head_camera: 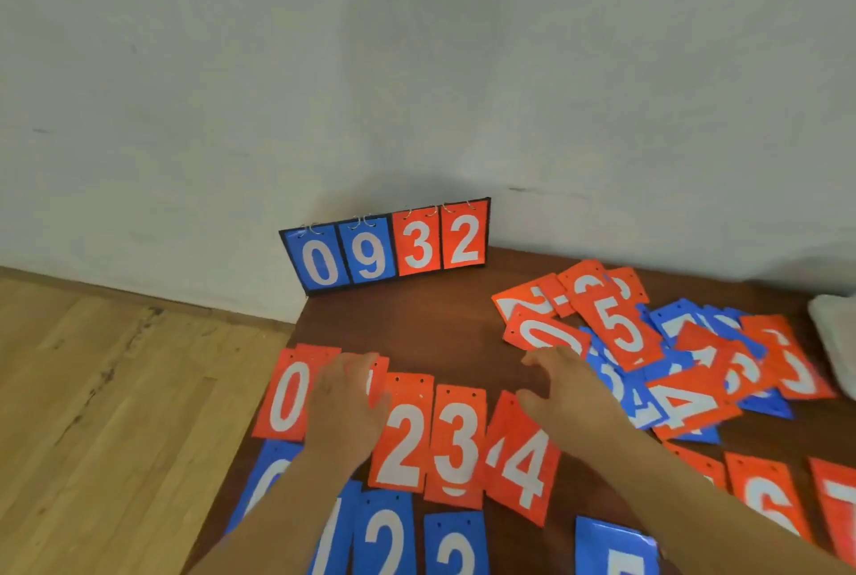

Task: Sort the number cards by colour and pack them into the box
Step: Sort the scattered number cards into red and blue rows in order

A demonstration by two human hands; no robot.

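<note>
**Left hand** (345, 398): fingers flat, pressing a red card in the row in front of the scoreboard stand (384, 245). **Right hand** (569, 389): well apart from the left, fingers spread and loosely bent at the edge of the loose pile (648, 342), right of the stand; blur hides any contact.

**Red cards** (403, 440): 0, one covered, 2, 3, 4, then 6 and 7.

**Blue cards** (384, 537): five, cropped, in a nearer row.

All are glossy rectangles with two punched holes. The stand has four ring-hung panels. The table (417, 324) is dark wood.

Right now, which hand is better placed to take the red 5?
The right hand: it is at the edge of the pile, close to the red 5. The left hand rests on the red row, farther off.
</note>
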